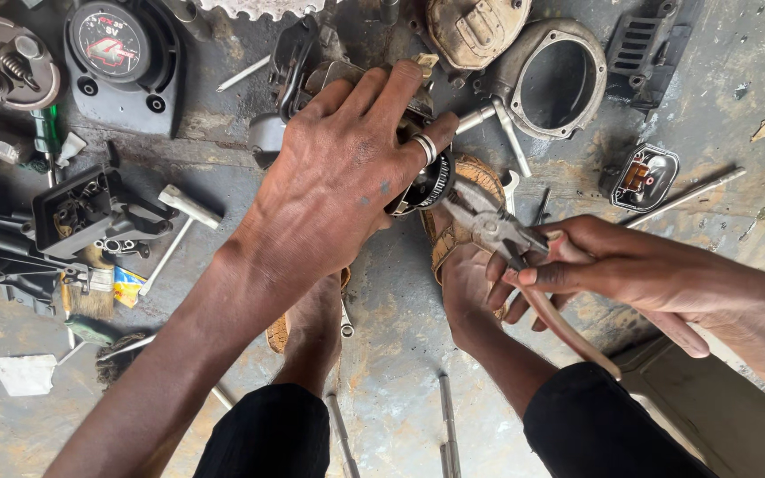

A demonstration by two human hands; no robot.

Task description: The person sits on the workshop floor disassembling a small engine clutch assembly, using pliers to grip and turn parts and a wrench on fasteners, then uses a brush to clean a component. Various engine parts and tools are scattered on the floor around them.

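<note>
My left hand [347, 168] lies spread over a small engine part [427, 181] on the grey concrete floor, pressing it down; a ring is on one finger. A dark round end of the part shows under the fingers. My right hand [595, 274] grips the handles of a pair of pliers [498, 232], whose jaws point up-left at the round end of the part. My two feet in brown sandals [467, 226] rest on the floor under the hands, and my dark trouser legs fill the bottom edge.
Engine parts are scattered about the floor: a black starter cover [121, 57] top left, a round metal housing [555, 80] top right, a black block [86, 212] at left, a small box with an orange inside [644, 177], a long rod [688, 196], bolts and a brush.
</note>
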